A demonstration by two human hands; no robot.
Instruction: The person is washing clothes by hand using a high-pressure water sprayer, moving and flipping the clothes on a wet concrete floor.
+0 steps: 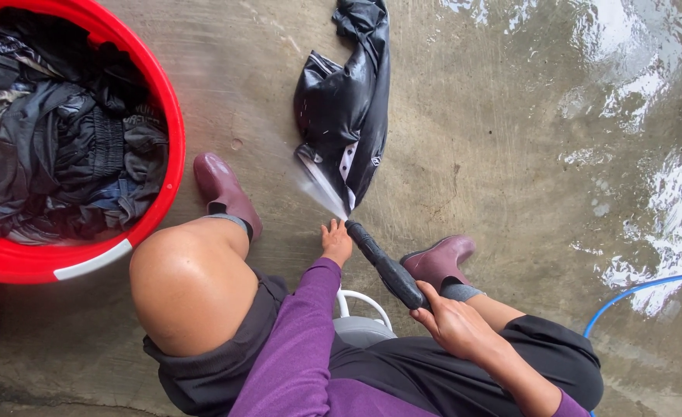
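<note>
Black spray nozzle (pixel 383 266) clamped in right hand's (pixel 453 320) grip; left hand (pixel 335 241) open beside garment (pixel 345 108).

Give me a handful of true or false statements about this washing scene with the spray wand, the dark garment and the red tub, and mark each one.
1. The right hand grips the black spray wand. True.
2. The spray of water hits the dark garment lying on the concrete floor. True.
3. The red tub is empty. False: it is piled with dark clothes.
4. The left hand holds the garment up off the floor. False: the hand is down near the wand's nozzle, and the garment lies flat.
5. The person wears maroon boots. True.
6. A green hose lies at the right edge. False: the hose there is blue.
</note>
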